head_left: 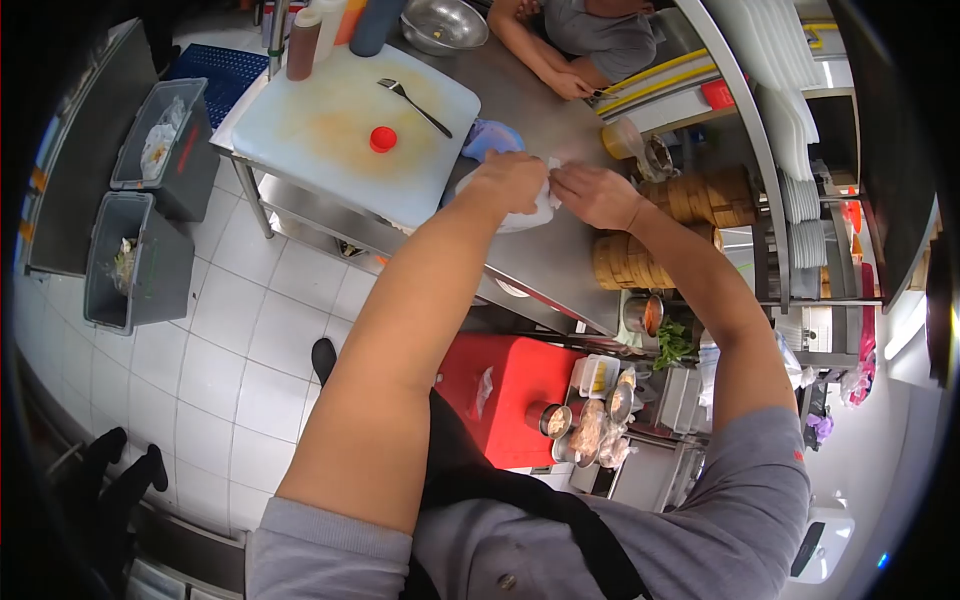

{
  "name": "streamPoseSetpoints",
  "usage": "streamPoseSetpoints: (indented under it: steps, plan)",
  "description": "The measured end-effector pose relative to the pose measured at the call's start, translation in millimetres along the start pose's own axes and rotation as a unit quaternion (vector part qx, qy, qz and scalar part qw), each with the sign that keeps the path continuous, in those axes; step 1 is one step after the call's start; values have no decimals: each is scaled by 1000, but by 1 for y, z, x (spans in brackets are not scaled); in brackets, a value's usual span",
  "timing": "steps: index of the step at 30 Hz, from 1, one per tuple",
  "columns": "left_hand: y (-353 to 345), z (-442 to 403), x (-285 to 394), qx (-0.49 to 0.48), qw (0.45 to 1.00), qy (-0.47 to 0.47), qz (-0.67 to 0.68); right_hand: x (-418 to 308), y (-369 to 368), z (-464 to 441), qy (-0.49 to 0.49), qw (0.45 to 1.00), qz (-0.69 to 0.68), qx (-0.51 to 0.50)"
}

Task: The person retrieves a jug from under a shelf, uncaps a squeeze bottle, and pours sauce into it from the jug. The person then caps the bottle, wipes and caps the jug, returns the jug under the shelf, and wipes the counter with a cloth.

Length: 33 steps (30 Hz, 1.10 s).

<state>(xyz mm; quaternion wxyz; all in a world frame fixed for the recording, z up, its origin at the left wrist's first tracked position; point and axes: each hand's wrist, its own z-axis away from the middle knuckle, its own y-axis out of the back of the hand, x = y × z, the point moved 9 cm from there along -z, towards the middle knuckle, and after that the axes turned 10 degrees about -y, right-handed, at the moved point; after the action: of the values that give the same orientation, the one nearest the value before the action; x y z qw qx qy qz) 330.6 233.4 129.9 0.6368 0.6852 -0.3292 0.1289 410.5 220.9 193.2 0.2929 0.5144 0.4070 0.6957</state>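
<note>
Both of my hands meet over the steel counter, just right of the white cutting board point(330, 170). My left hand point(510, 182) is bent over a white plastic bag or wrap point(528, 218); its fingertips are hidden. My right hand point(592, 196) pinches a white edge of that bag. A blue-purple item point(492, 138) lies just behind my left hand. On the board rest a small red cap point(383, 139) and a black-handled fork point(415, 107).
Bamboo steamers point(630, 260) stand right of my hands. A metal bowl point(444, 24) and sauce bottles point(303, 45) are at the back. Another person point(600, 45) leans across the counter. Grey bins point(140, 265) stand at left, a red box point(500, 395) below.
</note>
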Motion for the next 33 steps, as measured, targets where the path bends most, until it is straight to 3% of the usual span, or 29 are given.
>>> streamPoseSetpoints:
  steps: [2,3,4,5,8,12,14,17,18,20,24,26,30,32,33]
  plan:
    - [1,1,-1,5,1000,8,-2,14,-19,-1,-161,977,-44,-130]
    - [1,0,0,13,1000,16,-1,8,-17,1,-171,975,-48,-135]
    - [-3,0,4,3,1000,8,1,20,-22,4,-326,908,-104,-242]
    - [-2,1,3,-1,1000,16,0,28,-31,22,-463,805,-153,-338]
    - [0,2,3,-14,1000,22,6,37,-53,36,-520,757,-269,-291]
    - [-5,-3,3,-24,999,-21,-16,36,-56,35,-484,804,-249,-239]
    - [-3,-4,0,-17,999,-32,-14,24,-37,10,-319,913,-199,-159]
    - [-1,-2,2,-22,999,-27,-10,19,-27,3,-272,938,-187,-109]
    - [-1,-3,1,-30,999,-5,-13,19,-27,2,-272,938,-187,-110]
    - [-4,0,4,-40,999,13,-10,23,-38,10,-395,852,-162,-303]
    - [1,0,4,-4,1000,-8,-28,28,-37,12,-400,838,-197,-314]
    - [4,-3,3,2,999,-18,-26,21,-38,1,-288,913,-175,-232]
    - [1,0,3,-30,999,-3,-16,8,-41,14,-223,950,-136,-171]
    - [1,-1,3,-33,999,0,-11,-7,-18,21,-206,978,-15,-6]
    - [1,-1,4,-28,999,-14,-7,-8,-17,24,-204,979,-13,-11]
